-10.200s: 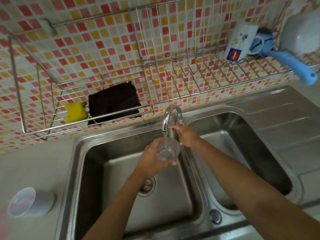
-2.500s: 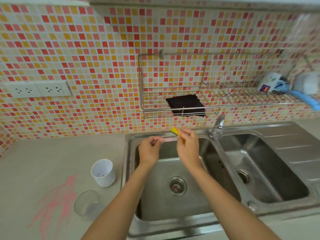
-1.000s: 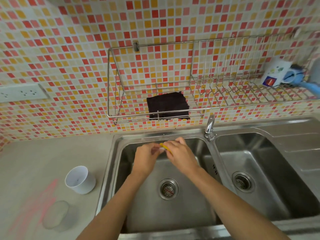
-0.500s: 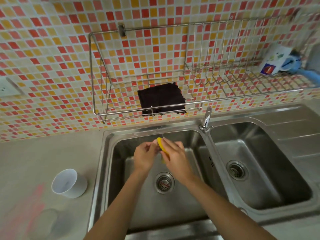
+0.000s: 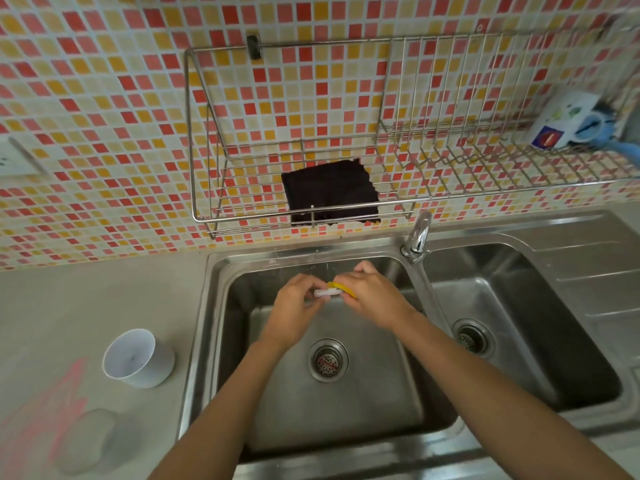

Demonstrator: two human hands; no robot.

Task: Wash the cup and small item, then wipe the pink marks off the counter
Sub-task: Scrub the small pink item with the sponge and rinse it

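Scrubbing goes best if the left hand (image 5: 294, 306), pinching the small white item (image 5: 321, 292) over the left sink basin (image 5: 346, 427), turns it so the yellow sponge (image 5: 341, 287) gripped in the right hand (image 5: 374, 296) reaches every face, while the white cup (image 5: 138, 358) and pink marks (image 5: 59, 400) sit on the grey surface (image 5: 86, 299) below the mosaic-tiled wall (image 5: 104, 98).

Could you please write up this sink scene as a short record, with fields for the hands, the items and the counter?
left hand: pinches a small white item over the left sink basin
right hand: holds a yellow sponge at the item's right end
white cup: stands on the counter, left of the sink
clear cup: on the counter, blurred
pink marks: on the counter, not wiped
black cloth: in the wall rack
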